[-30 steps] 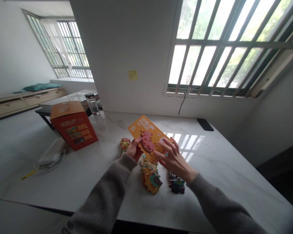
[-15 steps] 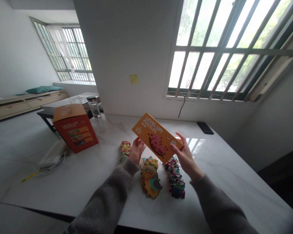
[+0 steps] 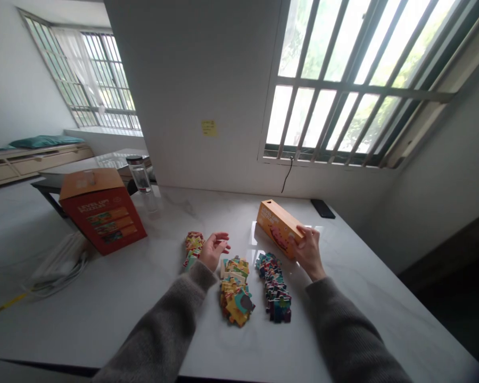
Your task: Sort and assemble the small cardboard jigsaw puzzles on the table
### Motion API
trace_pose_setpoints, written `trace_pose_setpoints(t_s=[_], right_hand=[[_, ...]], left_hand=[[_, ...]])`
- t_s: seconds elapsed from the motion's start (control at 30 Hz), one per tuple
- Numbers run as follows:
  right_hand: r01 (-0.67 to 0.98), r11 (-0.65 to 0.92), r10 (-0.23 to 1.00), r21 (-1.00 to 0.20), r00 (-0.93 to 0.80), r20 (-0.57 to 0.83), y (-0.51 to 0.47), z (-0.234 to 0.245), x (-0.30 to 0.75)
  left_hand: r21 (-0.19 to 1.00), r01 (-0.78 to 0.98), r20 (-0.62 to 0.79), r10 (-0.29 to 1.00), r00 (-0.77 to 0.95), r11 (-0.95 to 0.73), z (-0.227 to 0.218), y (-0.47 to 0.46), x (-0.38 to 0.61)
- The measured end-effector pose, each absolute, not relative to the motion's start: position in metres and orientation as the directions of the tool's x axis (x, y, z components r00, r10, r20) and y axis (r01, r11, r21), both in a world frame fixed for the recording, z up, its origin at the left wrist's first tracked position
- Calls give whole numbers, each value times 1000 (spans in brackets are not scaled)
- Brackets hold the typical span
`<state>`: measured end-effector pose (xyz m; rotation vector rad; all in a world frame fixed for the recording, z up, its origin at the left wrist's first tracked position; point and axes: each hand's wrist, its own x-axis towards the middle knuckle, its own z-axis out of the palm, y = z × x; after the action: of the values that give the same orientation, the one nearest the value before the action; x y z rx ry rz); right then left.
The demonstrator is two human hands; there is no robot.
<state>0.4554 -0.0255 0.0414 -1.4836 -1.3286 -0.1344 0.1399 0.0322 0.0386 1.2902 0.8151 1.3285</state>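
1. A pale, glossy worktop (image 3: 123,298) with faint grey marbling spreads beneath both hands; window light reflects beyond the fingers.
2. Past the fingers rises a plain wall (image 3: 175,80) with a yellow sticky note (image 3: 209,128). To its right is a bright barred window (image 3: 331,85), a black cord (image 3: 287,174) hanging below.
3. Far to the left of the fingers stand a red box (image 3: 104,221) printed "Level Up! Puzzles" and a clear bottle (image 3: 139,175); farther back, a teal cushion (image 3: 46,141) lies on a low wooden unit (image 3: 43,161).
4. A dark phone (image 3: 323,208) lies beyond the right fingers, near the worktop's far edge.
5. The right hand (image 3: 309,254) grasps the near right end of an orange box (image 3: 276,226), fingers over its top edge and thumb on its front.
6. The orange box is long, with pale lettering, a pink picture on its front and a small dark hole at its far left end. Whether it rests on the worktop is unclear.
7. The left hand (image 3: 213,251) holds nothing, its fingers loosely curled and spread. Just left of it lies a red-and-yellow pile (image 3: 193,242) of puzzle pieces; nearer and right, a yellow pile (image 3: 235,292); farther right, below the right fingers, a dark multicoloured pile (image 3: 274,287).
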Motion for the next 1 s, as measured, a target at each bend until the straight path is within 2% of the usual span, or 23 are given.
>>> trace_pose_setpoints(t_s=[0.1, 0.23, 0.3, 0.37, 0.47, 0.57, 0.63, 0.7, 0.8, 1.0], right_hand=[[712, 95, 595, -696, 520, 613, -27, 35, 467], [520, -209, 473, -829, 795, 380, -25, 21, 497], [465, -290, 456, -836, 836, 306, -25, 15, 510], [470, -321, 460, -822, 836, 298, -27, 13, 515], [638, -332, 488, -695, 747, 452, -34, 19, 503], [901, -184, 620, -394, 417, 665, -41, 28, 476], [978, -52, 712, -204, 179, 679, -43, 31, 460], [997, -1, 763, -81, 53, 644, -45, 29, 450], [999, -50, 778, -5, 42, 627, -50, 25, 453], [986, -169, 760, 8, 125, 638, -68, 16, 506]], left_hand=[[955, -200, 249, 958, 143, -218, 39, 32, 139], [957, -177, 254, 958, 132, -229, 42, 30, 140], [958, -175, 252, 959, 131, -228, 44, 29, 140], [958, -173, 252, 959, 132, -228, 45, 29, 140], [958, -161, 260, 956, 137, -237, 46, 28, 139], [956, -145, 275, 949, 154, -254, 46, 26, 140], [957, -146, 277, 943, 184, -252, 46, 25, 140], [959, -143, 273, 937, 216, -247, 46, 24, 141], [961, -110, 274, 929, 251, -254, 45, 22, 141], [961, -70, 277, 909, 312, -268, 44, 20, 140]])
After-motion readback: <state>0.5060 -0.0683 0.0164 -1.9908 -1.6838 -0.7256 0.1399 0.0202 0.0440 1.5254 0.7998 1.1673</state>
